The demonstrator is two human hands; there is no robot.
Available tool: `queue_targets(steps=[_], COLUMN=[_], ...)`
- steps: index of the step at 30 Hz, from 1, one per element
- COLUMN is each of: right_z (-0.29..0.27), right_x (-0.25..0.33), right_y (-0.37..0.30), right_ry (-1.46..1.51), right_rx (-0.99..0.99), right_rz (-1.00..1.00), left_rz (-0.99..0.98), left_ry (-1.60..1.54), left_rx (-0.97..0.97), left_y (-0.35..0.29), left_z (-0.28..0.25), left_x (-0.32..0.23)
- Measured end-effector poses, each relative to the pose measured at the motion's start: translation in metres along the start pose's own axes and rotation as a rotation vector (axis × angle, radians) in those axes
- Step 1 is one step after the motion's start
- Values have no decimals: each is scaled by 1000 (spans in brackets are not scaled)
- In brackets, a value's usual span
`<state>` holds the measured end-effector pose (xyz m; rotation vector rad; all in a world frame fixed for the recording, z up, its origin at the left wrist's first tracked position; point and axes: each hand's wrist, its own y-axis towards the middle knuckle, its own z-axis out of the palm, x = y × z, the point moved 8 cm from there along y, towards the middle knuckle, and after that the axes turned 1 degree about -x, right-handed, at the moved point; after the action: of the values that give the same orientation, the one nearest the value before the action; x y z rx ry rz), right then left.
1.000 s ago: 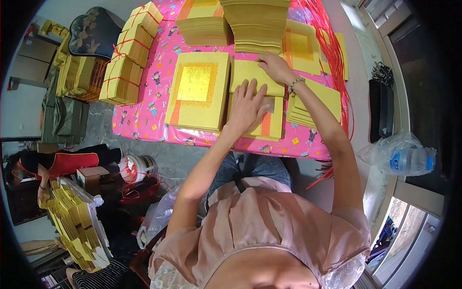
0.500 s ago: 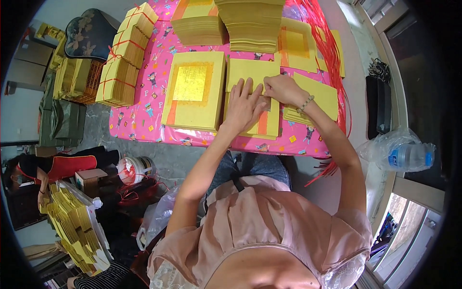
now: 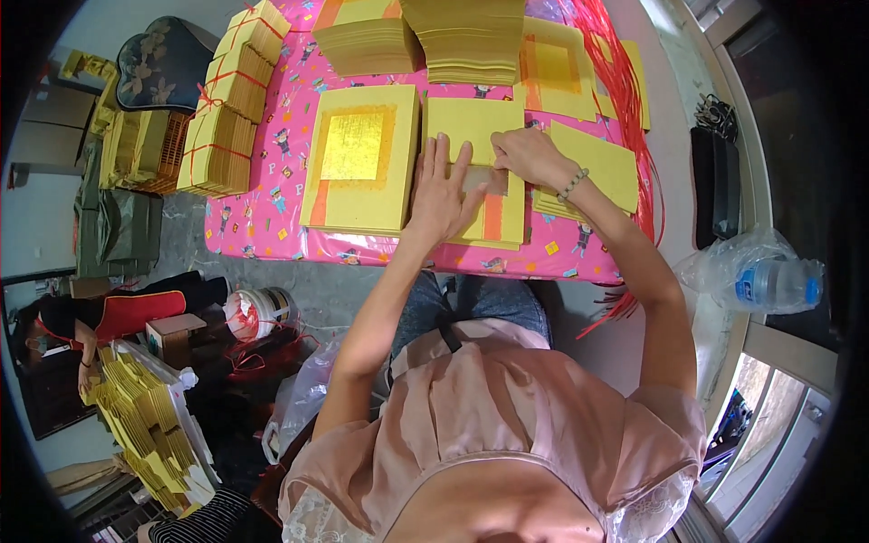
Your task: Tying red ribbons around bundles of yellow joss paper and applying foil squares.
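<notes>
A yellow paper sheet [image 3: 472, 118], its far part lying as a plain folded flap, rests on a yellow stack in front of me. My left hand [image 3: 442, 195] lies flat on its left side, fingers stretched forward and thumb apart. At the flap's lower right edge my right hand [image 3: 534, 161] is closed with curled fingers; whatever it may pinch is hidden. Between my hands show a greyish patch and an orange strip [image 3: 493, 217]. Left of this stands a thicker paper stack [image 3: 359, 199] with a gold foil square on top. Folded yellow papers [image 3: 593, 163] lie right of my right hand.
The pink patterned tablecloth [image 3: 272, 244] carries tall paper stacks [image 3: 471, 45] at the back, red-tied bundles [image 3: 217, 149] at left and red strings [image 3: 625, 100] at right. A bagged plastic bottle [image 3: 774, 282] stands at right. Another person [image 3: 122, 312] handles yellow papers at lower left.
My left hand has shifted slightly left and nearer, uncovering more of the greyish patch. The right hand stays closed at the flap's edge. The view has shifted a little.
</notes>
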<state>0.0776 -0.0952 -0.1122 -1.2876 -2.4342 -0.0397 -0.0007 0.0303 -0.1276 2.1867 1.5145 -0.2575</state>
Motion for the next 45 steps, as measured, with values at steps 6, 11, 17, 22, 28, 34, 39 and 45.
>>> queue_targets(steps=[6,11,17,22,28,34,39,45], right_z=[-16,-15,-31,-41,-45,-82,-83,-45], right_x=[15,24,19,17,24,3,-55,-118], right_y=[-13,-20,-31,-41,-45,-77,-124,-180], right_ry=[-7,-247,-157,-74,-106,111,567,889], right_rx=[-216,-280,-396,-503,-519,-817,-852,-813], right_rz=[-93,-288,-271,-243,-162,-83,287,327], left_rz=[-4,-70,-77,-259,-601,-449,-370,-375], left_ry=[25,-129,-150,-164,-908,-1091,-1395,-1281], left_rx=[43,-59,-340,-398,-222,-464,-422,-17], left_y=[2,9,32,55,69,64,69,75], left_z=[-1,-13,-61,-69,-38,-67,-60,16], left_x=[4,0,-18,0,34,9,-43,-80])
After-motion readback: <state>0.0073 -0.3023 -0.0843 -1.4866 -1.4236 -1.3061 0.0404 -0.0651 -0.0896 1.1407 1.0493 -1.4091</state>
